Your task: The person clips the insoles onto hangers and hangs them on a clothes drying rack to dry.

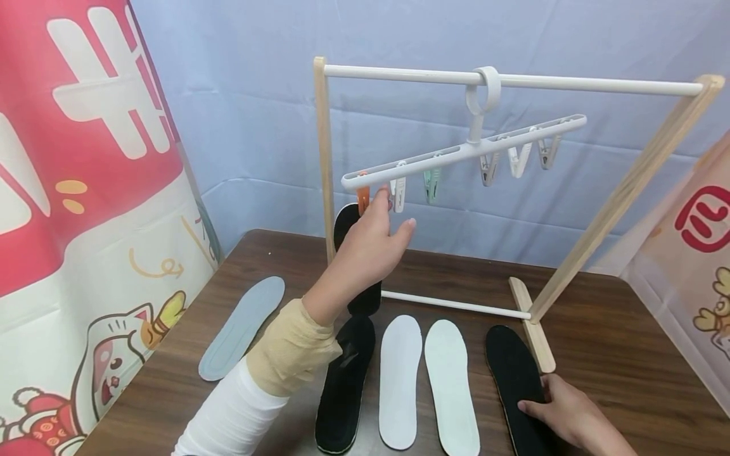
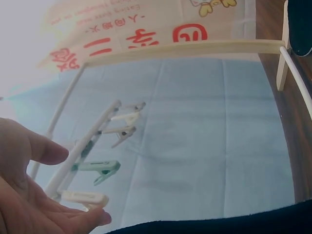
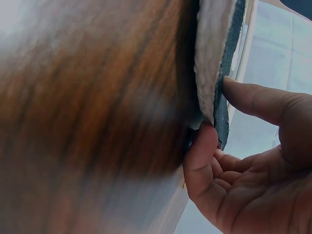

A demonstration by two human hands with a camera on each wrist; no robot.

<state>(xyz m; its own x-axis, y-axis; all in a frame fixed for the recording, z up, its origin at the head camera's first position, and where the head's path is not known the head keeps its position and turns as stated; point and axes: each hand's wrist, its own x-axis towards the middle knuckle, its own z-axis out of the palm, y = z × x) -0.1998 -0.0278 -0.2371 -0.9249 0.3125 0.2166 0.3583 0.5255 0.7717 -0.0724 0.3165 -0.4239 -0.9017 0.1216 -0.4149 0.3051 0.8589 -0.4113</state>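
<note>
A white clip hanger (image 1: 467,151) hangs by its hook from a rack's top bar, carrying several clothespins. Just under its left end my left hand (image 1: 373,244) is raised, thumb spread apart from the fingers. Its fingertips are beside the white clothespin (image 2: 85,198) and the orange clothespin (image 1: 363,197); whether they touch either is unclear. Behind that hand, a black insole (image 1: 345,223) hangs below the orange clothespin, partly hidden. My right hand (image 1: 573,411) pinches the edge of another black insole (image 1: 513,386), thumb on top. The right wrist view shows its pale, textured underside (image 3: 209,58).
Two white insoles (image 1: 400,380) lie side by side on the brown table (image 1: 604,367), with a black insole (image 1: 346,386) to their left. A grey insole (image 1: 242,329) lies farther left. The rack's wooden post (image 1: 627,196) and foot (image 1: 533,326) stand at right.
</note>
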